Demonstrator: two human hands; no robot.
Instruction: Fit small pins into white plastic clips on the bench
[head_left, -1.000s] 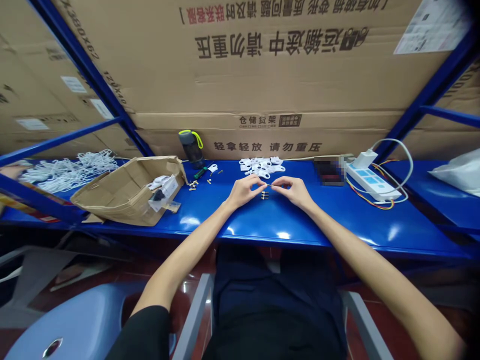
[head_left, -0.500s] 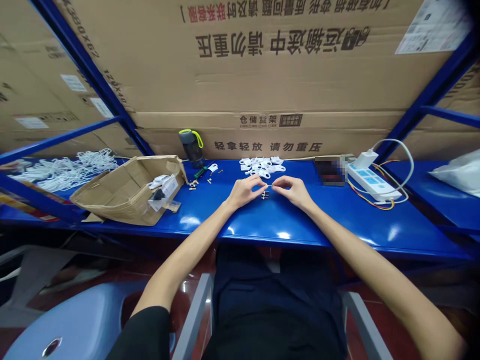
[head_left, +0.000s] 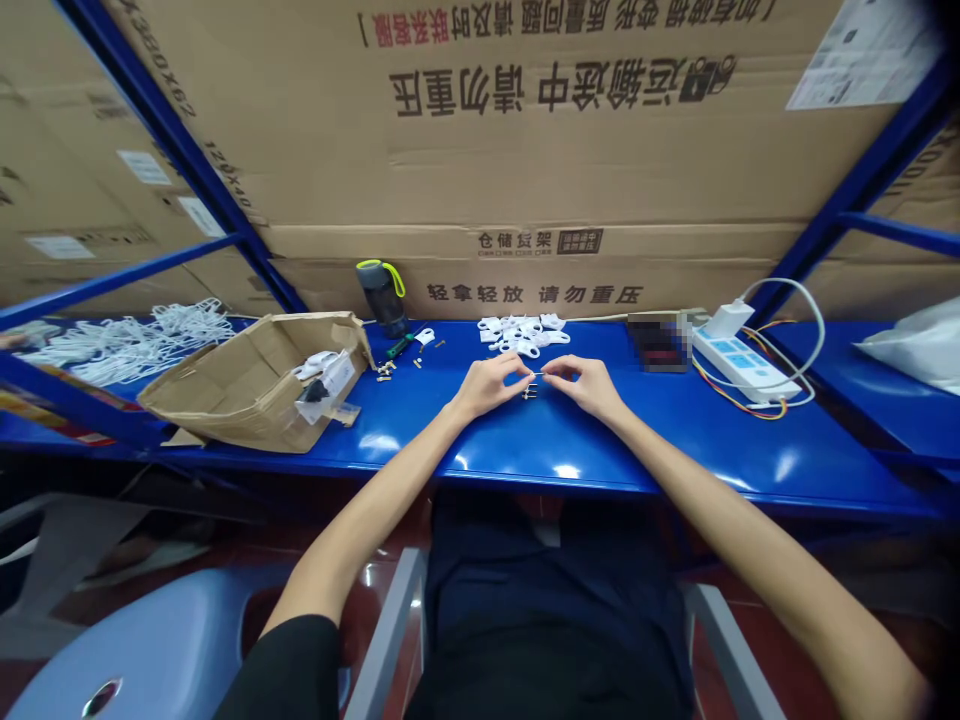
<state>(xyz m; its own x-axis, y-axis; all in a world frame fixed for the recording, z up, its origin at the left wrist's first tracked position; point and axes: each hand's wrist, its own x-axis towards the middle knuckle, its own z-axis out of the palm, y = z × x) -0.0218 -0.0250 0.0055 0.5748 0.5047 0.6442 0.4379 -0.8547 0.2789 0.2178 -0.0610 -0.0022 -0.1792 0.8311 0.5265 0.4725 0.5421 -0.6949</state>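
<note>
Pin, or something as slim point(head_left: 538, 375), spans the gap between two sets of fingertips, just on the person's side of the heap of white tags point(head_left: 523, 332). The left hand point(head_left: 489, 383) has its grip pinched together on one end; the right hand point(head_left: 585, 383) appears clamped the same way on the other, though the finer detail is too small to make out.

Also nearer the person than the tags, just below the fingertips, a short row of small metal pieces point(head_left: 530, 392) lies on the blue table point(head_left: 510, 450). Judged from this layout, the row looks like pieces already sorted or handled, the held one seems midway, and the tags look untouched. Loose bits point(head_left: 385, 372), left of the tags, may be left over or waiting; their role cannot be told.

Farther left of the tags are a green-handled tool point(head_left: 401, 346), a dark bottle point(head_left: 384, 300), an open cardboard box point(head_left: 262, 422) and, beyond that, a tangle of white loops point(head_left: 127, 342). Right of the tags sit a blurred dark object point(head_left: 651, 343) and a white power strip point(head_left: 750, 368).
</note>
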